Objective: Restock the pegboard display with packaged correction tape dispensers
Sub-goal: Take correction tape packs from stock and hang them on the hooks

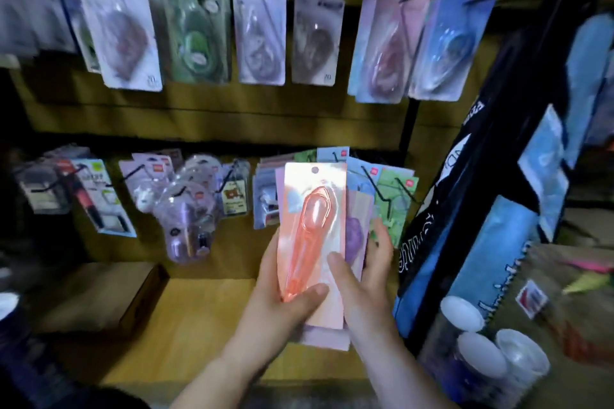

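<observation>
In the head view, both hands hold a stack of card packages upright in front of the lower row of the display. On top is a peach-orange card package with a clear blister and an orange pen-shaped correction tape dispenser inside; a purple package shows behind it. The left hand grips the stack from the left and below, its thumb lying across the lower front. The right hand holds the right edge, thumb on the front and fingers curled round the back. The long axis of the stack stands vertical, so the round hanging hole is at the far end from both hands. The black wire hooks lie just to the right of the hole and already carry pastel packages; the right hand is nearer to them. I judge the hole must meet a hook tip squarely. A black upright frame limits the room on the right, while the yellow shelf floor below gives more space.
</observation>
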Demonstrator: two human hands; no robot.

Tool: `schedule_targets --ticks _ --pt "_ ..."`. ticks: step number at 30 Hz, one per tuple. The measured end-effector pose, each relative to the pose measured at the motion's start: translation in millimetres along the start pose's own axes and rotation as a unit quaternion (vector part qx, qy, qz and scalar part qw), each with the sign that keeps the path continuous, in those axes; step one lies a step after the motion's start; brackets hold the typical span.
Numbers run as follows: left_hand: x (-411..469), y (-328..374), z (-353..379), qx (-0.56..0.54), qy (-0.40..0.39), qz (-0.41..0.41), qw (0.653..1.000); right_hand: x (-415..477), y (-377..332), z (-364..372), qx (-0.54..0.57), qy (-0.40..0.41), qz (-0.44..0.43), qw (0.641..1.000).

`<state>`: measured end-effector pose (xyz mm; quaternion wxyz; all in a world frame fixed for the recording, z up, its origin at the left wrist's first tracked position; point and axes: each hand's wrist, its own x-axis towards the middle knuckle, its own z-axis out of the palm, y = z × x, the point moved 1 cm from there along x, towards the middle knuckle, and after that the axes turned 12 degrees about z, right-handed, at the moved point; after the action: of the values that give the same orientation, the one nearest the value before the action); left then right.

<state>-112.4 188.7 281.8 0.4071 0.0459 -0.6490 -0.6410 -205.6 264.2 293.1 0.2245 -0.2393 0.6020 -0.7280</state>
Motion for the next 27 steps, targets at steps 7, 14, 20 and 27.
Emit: schedule_targets --ticks 7,14,20,27 --pt "41 69 9 0.009 -0.036 0.112 0.993 3 -85 22 -0.048 0.028 -0.154 0.986" --pt "78 97 5 0.037 -0.053 0.171 0.983 25 -130 43 0.045 -0.007 -0.138 0.989" --pt "110 124 -12 0.091 -0.029 0.171 0.981 51 -165 65 0.128 0.006 -0.068 0.990" --pt "137 141 -28 0.077 -0.003 0.174 0.982 76 -198 86 0.206 -0.033 -0.031 0.977"
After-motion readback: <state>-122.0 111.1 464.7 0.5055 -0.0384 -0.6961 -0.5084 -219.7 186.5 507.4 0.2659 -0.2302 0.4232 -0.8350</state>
